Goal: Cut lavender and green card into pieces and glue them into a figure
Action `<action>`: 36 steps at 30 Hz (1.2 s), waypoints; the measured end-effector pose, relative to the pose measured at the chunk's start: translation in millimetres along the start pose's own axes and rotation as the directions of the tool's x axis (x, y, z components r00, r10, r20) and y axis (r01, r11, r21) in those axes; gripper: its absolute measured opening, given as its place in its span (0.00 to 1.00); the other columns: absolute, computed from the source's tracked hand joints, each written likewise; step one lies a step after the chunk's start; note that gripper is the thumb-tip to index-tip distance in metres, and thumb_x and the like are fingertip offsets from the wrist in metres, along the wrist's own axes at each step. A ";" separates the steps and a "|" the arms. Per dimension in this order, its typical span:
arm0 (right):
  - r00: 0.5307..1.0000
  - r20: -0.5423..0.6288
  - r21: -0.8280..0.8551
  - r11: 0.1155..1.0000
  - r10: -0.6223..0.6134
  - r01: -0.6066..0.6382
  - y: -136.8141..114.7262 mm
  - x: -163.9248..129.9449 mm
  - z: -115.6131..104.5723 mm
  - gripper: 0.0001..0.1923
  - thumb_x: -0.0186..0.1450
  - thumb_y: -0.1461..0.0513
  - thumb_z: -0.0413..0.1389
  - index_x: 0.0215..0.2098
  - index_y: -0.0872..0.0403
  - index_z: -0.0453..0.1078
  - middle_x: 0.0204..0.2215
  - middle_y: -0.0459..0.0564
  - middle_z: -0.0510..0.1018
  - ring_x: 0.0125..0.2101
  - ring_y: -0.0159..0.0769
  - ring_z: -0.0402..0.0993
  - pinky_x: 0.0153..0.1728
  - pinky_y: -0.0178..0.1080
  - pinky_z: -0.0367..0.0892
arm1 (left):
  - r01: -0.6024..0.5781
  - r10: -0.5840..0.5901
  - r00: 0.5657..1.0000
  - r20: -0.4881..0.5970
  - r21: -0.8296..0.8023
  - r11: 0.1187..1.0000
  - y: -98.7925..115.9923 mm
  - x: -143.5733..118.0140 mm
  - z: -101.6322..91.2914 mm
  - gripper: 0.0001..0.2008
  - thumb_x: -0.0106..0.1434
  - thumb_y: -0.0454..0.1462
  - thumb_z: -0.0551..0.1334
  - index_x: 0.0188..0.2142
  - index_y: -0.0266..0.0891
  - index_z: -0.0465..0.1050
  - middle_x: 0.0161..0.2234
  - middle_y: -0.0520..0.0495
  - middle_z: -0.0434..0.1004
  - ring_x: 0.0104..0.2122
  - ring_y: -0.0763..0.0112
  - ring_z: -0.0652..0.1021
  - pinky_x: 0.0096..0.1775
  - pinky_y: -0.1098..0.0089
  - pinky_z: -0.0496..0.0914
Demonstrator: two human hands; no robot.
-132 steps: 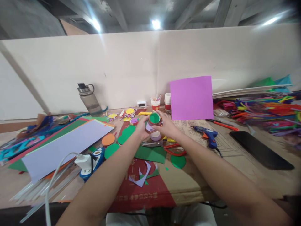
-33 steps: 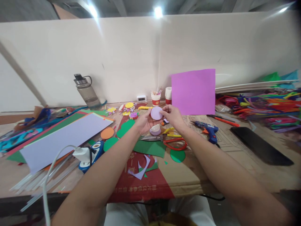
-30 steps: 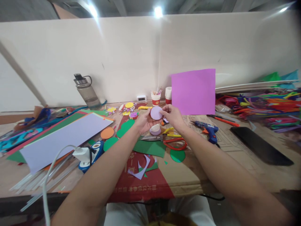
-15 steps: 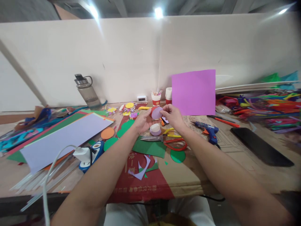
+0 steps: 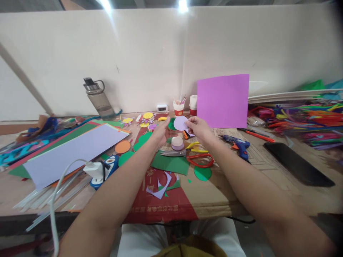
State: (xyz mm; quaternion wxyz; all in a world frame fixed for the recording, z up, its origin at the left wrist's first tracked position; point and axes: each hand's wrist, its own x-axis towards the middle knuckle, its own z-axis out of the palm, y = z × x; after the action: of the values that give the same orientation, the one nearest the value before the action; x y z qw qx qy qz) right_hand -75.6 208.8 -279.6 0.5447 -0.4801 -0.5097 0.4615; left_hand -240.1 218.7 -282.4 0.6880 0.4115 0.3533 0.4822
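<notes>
The right hand pinches the right edge of a round, pale-lilac paper disc between closed fingers, over the table. The disc overlaps a round green piece beside the left hand; whether those fingers grip it, I cannot tell.

matt paper disc, metal scissor blades, translucent plastic bottle, smooth matt purple sheet, brown cardboard

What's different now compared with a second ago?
The lilac disc, in the right hand, has moved rightward, away from the left hand. A green disc now shows between them; whether it's held is unclear. The scissors and glue gun lie as before.
</notes>
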 end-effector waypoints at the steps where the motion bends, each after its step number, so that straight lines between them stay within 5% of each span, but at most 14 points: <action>1: 1.000 -0.001 0.008 1.000 0.014 -0.014 -0.4 0.2 -0.6 0.10 0.57 0.59 0.61 0.27 0.53 0.64 0.15 0.38 0.65 0.16 0.25 0.59 0.17 0.30 0.55 | -0.022 0.024 0.998 -0.057 0.024 0.999 0.3 1.1 -3.1 0.15 0.69 0.44 0.54 0.40 0.36 0.74 0.30 0.44 0.81 0.28 0.66 0.81 0.25 0.73 0.71; 7: 0.999 0.004 0.023 0.999 0.038 -0.038 -0.4 1.1 -1.8 0.05 0.57 0.63 0.58 0.28 0.54 0.66 0.15 0.39 0.65 0.15 0.24 0.57 0.17 0.30 0.54 | -0.070 0.166 0.954 -0.251 0.351 0.934 -1.5 8.0 -20.6 0.10 0.63 0.41 0.62 0.28 0.37 0.73 0.23 0.51 0.74 0.20 0.77 0.71 0.19 0.79 0.58; 12: 1.000 -0.008 0.015 1.000 -0.012 0.012 -0.2 0.1 -2.1 0.07 0.53 0.62 0.61 0.26 0.54 0.66 0.19 0.39 0.69 0.19 0.24 0.59 0.19 0.29 0.56 | -0.048 0.307 0.927 -0.217 0.741 0.670 -6.0 13.8 -30.7 0.04 0.58 0.35 0.63 0.30 0.38 0.76 0.24 0.51 0.74 0.24 0.72 0.71 0.29 0.74 0.66; 16: 0.996 -0.016 -0.002 0.996 -0.088 0.088 1.2 1.8 -3.5 0.07 0.50 0.62 0.61 0.25 0.54 0.68 0.23 0.41 0.72 0.23 0.27 0.64 0.24 0.32 0.62 | -0.068 0.361 0.927 -0.106 0.897 0.437 -6.0 14.4 -33.0 0.05 0.55 0.36 0.64 0.31 0.37 0.78 0.32 0.45 0.79 0.35 0.63 0.76 0.44 0.64 0.69; 19: 0.985 -0.020 -0.061 0.984 -0.170 0.168 3.0 5.0 -4.9 0.05 0.49 0.65 0.60 0.26 0.54 0.70 0.24 0.43 0.74 0.27 0.30 0.69 0.31 0.35 0.67 | -0.116 0.474 0.879 -0.050 0.942 0.316 -1.3 11.7 -27.8 0.06 0.56 0.36 0.63 0.31 0.38 0.78 0.39 0.43 0.81 0.44 0.59 0.76 0.51 0.60 0.66; 22: 0.957 -0.053 -0.152 0.950 -0.284 0.273 4.6 7.2 -6.3 0.05 0.51 0.67 0.56 0.26 0.54 0.71 0.27 0.45 0.75 0.31 0.32 0.72 0.37 0.38 0.69 | -0.170 0.478 0.874 -0.089 0.865 0.472 4.2 6.5 -17.2 0.12 0.63 0.40 0.58 0.30 0.37 0.77 0.38 0.42 0.81 0.42 0.61 0.77 0.47 0.63 0.67; 25: 0.899 -0.045 -0.219 0.882 -0.436 0.417 5.0 6.1 -7.1 0.08 0.53 0.69 0.53 0.28 0.54 0.72 0.32 0.48 0.76 0.36 0.34 0.73 0.40 0.39 0.69 | -0.177 0.271 0.958 -0.097 0.543 0.821 8.1 -0.7 -4.0 0.18 0.64 0.48 0.57 0.31 0.36 0.75 0.34 0.41 0.81 0.33 0.66 0.78 0.35 0.69 0.69; 27: 0.856 -0.014 -0.235 0.834 -0.516 0.499 4.2 4.0 -6.9 0.09 0.54 0.70 0.52 0.28 0.54 0.73 0.35 0.50 0.75 0.38 0.35 0.73 0.41 0.39 0.70 | -0.094 0.110 0.993 -0.036 0.302 0.949 10.3 -5.4 3.8 0.18 0.61 0.50 0.62 0.33 0.35 0.74 0.31 0.42 0.80 0.28 0.69 0.77 0.30 0.71 0.68; 31: 0.812 0.068 -0.224 0.785 -0.579 0.578 0.5 0.3 -4.9 0.09 0.56 0.69 0.53 0.32 0.54 0.73 0.38 0.51 0.75 0.41 0.35 0.74 0.42 0.38 0.70 | -0.060 0.057 0.998 0.034 0.106 0.993 15.1 -10.0 10.3 0.11 0.54 0.37 0.70 0.31 0.34 0.70 0.27 0.47 0.77 0.23 0.75 0.75 0.26 0.75 0.67; 36: 0.914 0.129 -0.344 0.847 -0.385 0.406 -0.6 0.4 -4.6 0.14 0.57 0.64 0.59 0.43 0.55 0.70 0.42 0.51 0.77 0.39 0.35 0.74 0.40 0.39 0.70 | -0.128 0.132 0.983 -0.129 0.040 0.991 23.2 -6.8 4.8 0.06 0.55 0.30 0.65 0.33 0.34 0.69 0.24 0.49 0.76 0.21 0.75 0.76 0.23 0.77 0.65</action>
State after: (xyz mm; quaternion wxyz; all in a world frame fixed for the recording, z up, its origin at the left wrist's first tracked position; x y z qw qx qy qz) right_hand -71.0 208.8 -279.0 0.5151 -0.4443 -0.6890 0.2501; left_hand -246.4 215.6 -258.9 0.6238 0.4116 0.3779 0.5465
